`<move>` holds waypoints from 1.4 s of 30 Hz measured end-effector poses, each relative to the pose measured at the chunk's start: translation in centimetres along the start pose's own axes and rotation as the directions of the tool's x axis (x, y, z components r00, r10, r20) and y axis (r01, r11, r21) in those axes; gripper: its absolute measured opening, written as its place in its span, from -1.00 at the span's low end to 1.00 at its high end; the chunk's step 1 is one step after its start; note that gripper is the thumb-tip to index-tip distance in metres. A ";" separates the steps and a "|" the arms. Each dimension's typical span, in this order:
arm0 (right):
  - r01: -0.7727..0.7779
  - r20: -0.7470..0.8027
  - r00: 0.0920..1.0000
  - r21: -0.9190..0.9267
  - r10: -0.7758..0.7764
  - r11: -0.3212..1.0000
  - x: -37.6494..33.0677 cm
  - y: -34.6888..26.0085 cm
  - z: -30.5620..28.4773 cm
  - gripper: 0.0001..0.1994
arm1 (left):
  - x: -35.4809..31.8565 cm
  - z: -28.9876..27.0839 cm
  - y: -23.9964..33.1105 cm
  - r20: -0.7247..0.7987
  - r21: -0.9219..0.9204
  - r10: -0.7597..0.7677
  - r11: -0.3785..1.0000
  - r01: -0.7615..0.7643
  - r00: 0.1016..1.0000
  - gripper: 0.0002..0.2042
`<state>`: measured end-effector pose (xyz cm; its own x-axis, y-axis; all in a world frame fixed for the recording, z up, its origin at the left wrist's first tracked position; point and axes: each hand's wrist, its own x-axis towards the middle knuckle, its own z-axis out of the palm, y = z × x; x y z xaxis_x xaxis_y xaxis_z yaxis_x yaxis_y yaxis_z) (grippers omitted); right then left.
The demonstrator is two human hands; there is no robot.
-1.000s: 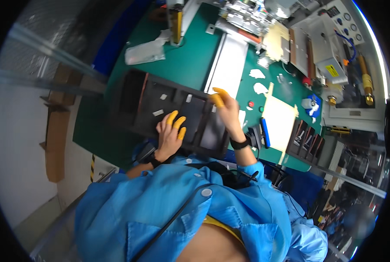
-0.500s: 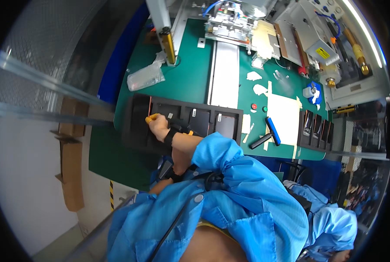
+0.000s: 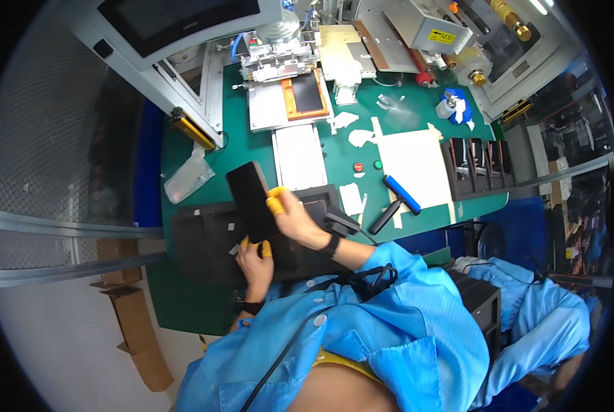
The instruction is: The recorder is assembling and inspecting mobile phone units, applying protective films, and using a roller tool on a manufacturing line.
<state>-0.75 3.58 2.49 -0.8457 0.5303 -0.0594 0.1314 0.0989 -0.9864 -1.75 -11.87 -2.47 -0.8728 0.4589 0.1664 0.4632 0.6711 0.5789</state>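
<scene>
Both my hands hold a black phone-sized screen panel (image 3: 250, 199), tilted above the dark foam tray (image 3: 197, 237). My right hand (image 3: 297, 218) grips its right edge, with yellow finger cots on the fingertips. At the panel's lower end is my left hand (image 3: 255, 266), also in yellow finger cots, with finger and thumb closed on that end. A small pale tab (image 3: 235, 249) shows beside the left fingertips. Much of the tray's right part is hidden behind my right hand and arm.
Beyond the tray, an orange fixture (image 3: 291, 103) with a dark panel sits on a white sliding platform (image 3: 265, 113). A blue roller (image 3: 402, 195) lies right, beside a cream sheet (image 3: 417, 161). Another foam tray (image 3: 463, 187) holds several panels. A co-worker's blue sleeve (image 3: 554, 326) shows lower right.
The panel has been lifted from the tray, and my left hand has come up to its lower end. The platform with the orange fixture now shows on the rail. My view has shifted.
</scene>
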 end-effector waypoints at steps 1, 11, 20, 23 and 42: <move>-0.002 -0.045 0.999 -0.042 0.001 0.999 -0.2 -0.1 -2.5 -0.73 | 1.4 -0.6 0.4 -0.008 -0.043 0.053 0.998 -0.053 0.999 -0.81; -0.075 -0.475 0.880 -0.104 0.017 0.992 -0.6 8.0 -18.2 -0.70 | 18.5 5.6 6.7 -0.060 -0.219 0.137 0.965 -0.147 0.989 -0.89; -0.067 -0.447 0.894 -0.162 -0.012 0.985 1.4 8.0 -18.9 -0.72 | 21.1 12.2 11.3 -0.003 0.060 0.003 0.998 -0.003 1.000 -0.73; -0.039 -0.445 0.893 -0.240 -0.074 0.970 4.0 8.8 -18.1 -0.67 | 20.6 13.3 11.0 0.026 -0.025 -0.074 0.997 0.074 0.997 -0.61; -0.313 -0.512 0.858 -0.470 0.033 0.825 2.9 9.1 -19.5 -0.74 | 10.5 2.0 2.8 0.514 -0.858 -0.291 -0.202 0.473 0.807 -0.67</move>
<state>8.08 22.42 -3.67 -0.4564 0.8898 -0.0055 0.6163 0.3117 -0.7232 -9.32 -3.97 -0.69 -0.7602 0.4744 -0.4439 -0.6383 -0.4179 0.6465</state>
